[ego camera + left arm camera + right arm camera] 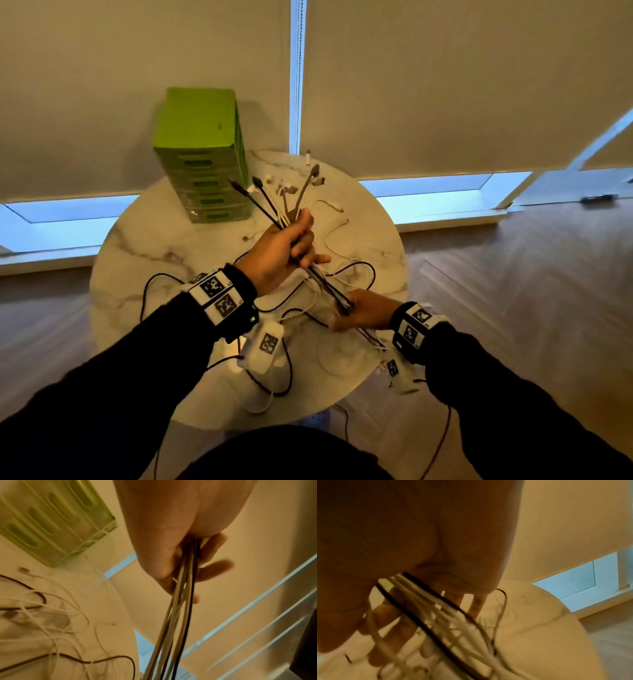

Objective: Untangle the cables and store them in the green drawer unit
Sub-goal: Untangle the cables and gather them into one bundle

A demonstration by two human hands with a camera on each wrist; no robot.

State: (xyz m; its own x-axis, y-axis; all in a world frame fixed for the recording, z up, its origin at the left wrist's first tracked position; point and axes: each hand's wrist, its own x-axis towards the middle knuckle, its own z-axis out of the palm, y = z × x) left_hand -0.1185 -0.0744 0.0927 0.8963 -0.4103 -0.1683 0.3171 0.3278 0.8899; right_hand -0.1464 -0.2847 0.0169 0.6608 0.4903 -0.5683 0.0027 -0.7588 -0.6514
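Note:
A bundle of black, grey and white cables [322,281] stretches between my two hands above the round marble table [144,246]. My left hand [291,245] grips the bundle near its plug ends [274,192], which fan out upward toward the drawer unit. In the left wrist view the cables [181,608] run out of the curled left hand [180,555]. My right hand [359,313] holds the same bundle lower down, nearer me; the right wrist view shows the strands [426,605] passing through its fingers [388,615]. The green drawer unit [202,154] stands at the table's back left, its drawers closed.
Loose black and white cables [308,318] loop over the table below my hands, and more lie tangled [42,622] in the left wrist view. Roller blinds and low window strips stand behind the table. Wooden floor lies to the right.

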